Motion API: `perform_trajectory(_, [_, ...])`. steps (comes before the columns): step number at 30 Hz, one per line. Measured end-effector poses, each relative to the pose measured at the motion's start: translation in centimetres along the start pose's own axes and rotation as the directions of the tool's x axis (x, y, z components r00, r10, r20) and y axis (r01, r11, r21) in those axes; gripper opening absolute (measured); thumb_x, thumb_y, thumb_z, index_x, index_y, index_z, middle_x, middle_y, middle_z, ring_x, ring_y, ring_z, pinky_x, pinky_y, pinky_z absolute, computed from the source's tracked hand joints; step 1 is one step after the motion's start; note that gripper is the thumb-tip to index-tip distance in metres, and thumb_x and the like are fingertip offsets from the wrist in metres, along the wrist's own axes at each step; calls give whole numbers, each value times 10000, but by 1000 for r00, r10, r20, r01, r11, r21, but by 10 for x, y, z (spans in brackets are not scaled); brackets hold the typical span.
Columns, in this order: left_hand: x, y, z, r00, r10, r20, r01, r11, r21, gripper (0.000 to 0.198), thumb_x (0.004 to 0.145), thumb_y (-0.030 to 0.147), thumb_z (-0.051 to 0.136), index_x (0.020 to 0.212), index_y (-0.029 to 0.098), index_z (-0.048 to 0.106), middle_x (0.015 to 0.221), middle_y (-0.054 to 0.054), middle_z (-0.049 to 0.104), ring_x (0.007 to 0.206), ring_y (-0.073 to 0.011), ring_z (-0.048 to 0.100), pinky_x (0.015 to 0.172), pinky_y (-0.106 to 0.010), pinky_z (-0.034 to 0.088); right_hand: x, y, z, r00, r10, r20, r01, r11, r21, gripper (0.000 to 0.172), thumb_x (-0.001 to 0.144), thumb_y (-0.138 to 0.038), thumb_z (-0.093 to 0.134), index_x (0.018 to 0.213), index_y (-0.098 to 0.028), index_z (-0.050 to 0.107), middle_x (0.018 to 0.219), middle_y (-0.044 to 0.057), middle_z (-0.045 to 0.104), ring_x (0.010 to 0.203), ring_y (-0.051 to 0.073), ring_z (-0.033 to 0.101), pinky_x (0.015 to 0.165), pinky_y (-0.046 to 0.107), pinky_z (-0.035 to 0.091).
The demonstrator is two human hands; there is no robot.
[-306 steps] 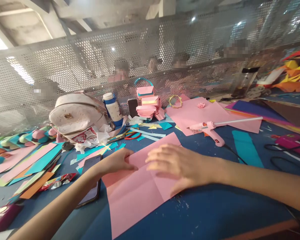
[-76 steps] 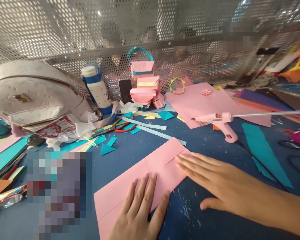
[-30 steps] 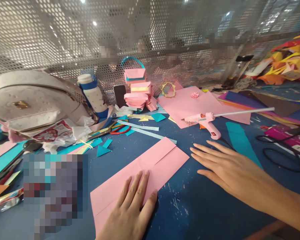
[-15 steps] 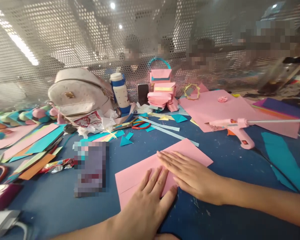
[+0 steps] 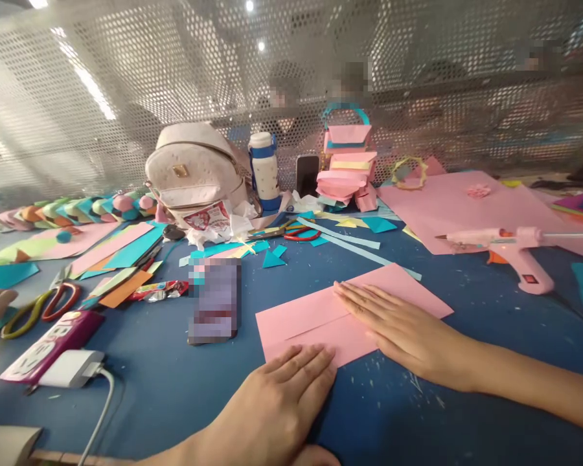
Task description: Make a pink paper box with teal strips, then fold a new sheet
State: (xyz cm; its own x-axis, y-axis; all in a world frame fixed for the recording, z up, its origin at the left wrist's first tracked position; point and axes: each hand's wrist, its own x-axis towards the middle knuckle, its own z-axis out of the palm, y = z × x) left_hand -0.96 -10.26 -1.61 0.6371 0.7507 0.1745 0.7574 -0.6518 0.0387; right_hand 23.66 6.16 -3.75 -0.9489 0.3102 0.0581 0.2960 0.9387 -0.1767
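1. A perforated metal screen (image 5: 199, 65) fills the far side, ten to two o'clock if I put the folded pink paper (image 5: 301, 317) at the dial's middle; blurred figures show through it.
2. The blue table (image 5: 160, 388) lies beneath everything, scattered with paper scraps.
3. Between ten and eleven sits a pale backpack (image 5: 194, 171), up against the screen.
4. Large pink sheets (image 5: 447, 194) lie flat at one o'clock.
5. The folded pink paper itself rests on the table right before the person, a seam line running partway along it.
6. The right hand (image 5: 398, 327) comes in from four o'clock and lies flat on the paper, its fingers together, gripping nothing. The left hand (image 5: 284, 398) covers the near edge at seven, fingers also together and laid flat; the thumb is partly cut off below.
7. A pink glue gun (image 5: 510, 249) rests at two o'clock, well apart from both hands.
8. A white-and-blue bottle (image 5: 266, 175) stands upright at eleven, beside the backpack.
9. A pixelated phone (image 5: 217, 304) lies at nine.
10. A little pink rosette (image 5: 479, 191) sits on the large sheets.
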Motion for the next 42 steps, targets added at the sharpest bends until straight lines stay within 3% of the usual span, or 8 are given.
perform_trajectory(14, [-56, 6, -31, 997, -12, -71, 27, 975, 219, 483, 1017, 454, 347, 1162, 92, 632, 1246, -120, 653, 1085, -244, 679, 812, -343, 629, 2, -2, -6, 999, 16, 51, -18, 999, 48, 597, 1028, -327, 264, 1570, -264, 22, 1626, 14, 100, 1478, 258, 151, 1202, 507, 218])
perform_trajectory(17, [-50, 11, -42, 997, -48, -60, 59, 981, 185, 480, 1010, 469, 357, 1087, 115, 671, 1137, -122, 723, 994, -263, 721, 814, -407, 629, 1, -2, -7, 998, 21, 57, -24, 998, 63, 590, 1026, -333, 264, 1572, -244, 61, 1625, 19, 104, 1479, 259, 150, 1205, 504, 212])
perform_trajectory(21, [-14, 16, -46, 982, -185, -39, 188, 977, 101, 360, 989, 418, 449, 941, 151, 686, 903, -88, 761, 784, -257, 732, 723, -436, 627, 1, -2, -7, 998, 25, 58, -30, 997, 74, 576, 1025, -338, 257, 1568, -188, 136, 1620, 50, 131, 1479, 254, 161, 1206, 497, 215])
perform_trajectory(24, [25, 13, -29, 989, -109, -98, 118, 988, 95, 354, 986, 325, 455, 1202, 89, 608, 1210, -147, 678, 1129, -301, 639, 953, -463, 543, 2, -3, -6, 999, 19, 28, -21, 994, 104, 569, 1023, -332, 259, 1560, -159, 185, 1612, 68, 168, 1476, 248, 181, 1203, 487, 237])
perform_trajectory(28, [59, -1, 4, 993, -119, -13, 119, 992, 47, 555, 989, 411, 439, 1403, 41, 443, 1504, -207, 411, 1390, -322, 400, 1130, -449, 384, 2, -4, -5, 999, 35, -3, -35, 993, 116, 565, 1011, -320, 280, 1544, -134, 251, 1597, 100, 219, 1469, 256, 210, 1196, 496, 256])
perform_trajectory(33, [49, -12, 16, 965, -245, 97, 248, 969, -16, 668, 995, 529, 349, 1536, 150, 249, 1602, -199, 171, 1471, -369, 158, 1166, -566, 253, -2, -7, -3, 993, 117, -3, -116, 991, 67, 594, 1009, -329, 282, 1548, -90, 207, 1608, 109, 154, 1478, 248, 172, 1205, 476, 240])
perform_trajectory(37, [35, -10, 12, 933, -341, 116, 347, 937, -38, 722, 983, 591, 312, 1536, 133, 247, 1597, -218, 158, 1475, -355, 117, 1178, -563, 218, -3, -7, -2, 988, 157, -6, -156, 986, 53, 610, 1010, -367, 294, 1550, -98, 202, 1611, 107, 144, 1481, 261, 148, 1210, 485, 218])
perform_trajectory(42, [32, -8, 13, 935, -347, 78, 352, 933, -69, 722, 979, 576, 357, 1522, 108, 275, 1588, -219, 192, 1477, -337, 140, 1180, -545, 237, 3, -9, -7, 989, 149, -9, -149, 987, 55, 604, 1006, -384, 325, 1547, -130, 237, 1602, 103, 185, 1476, 283, 167, 1200, 523, 229])
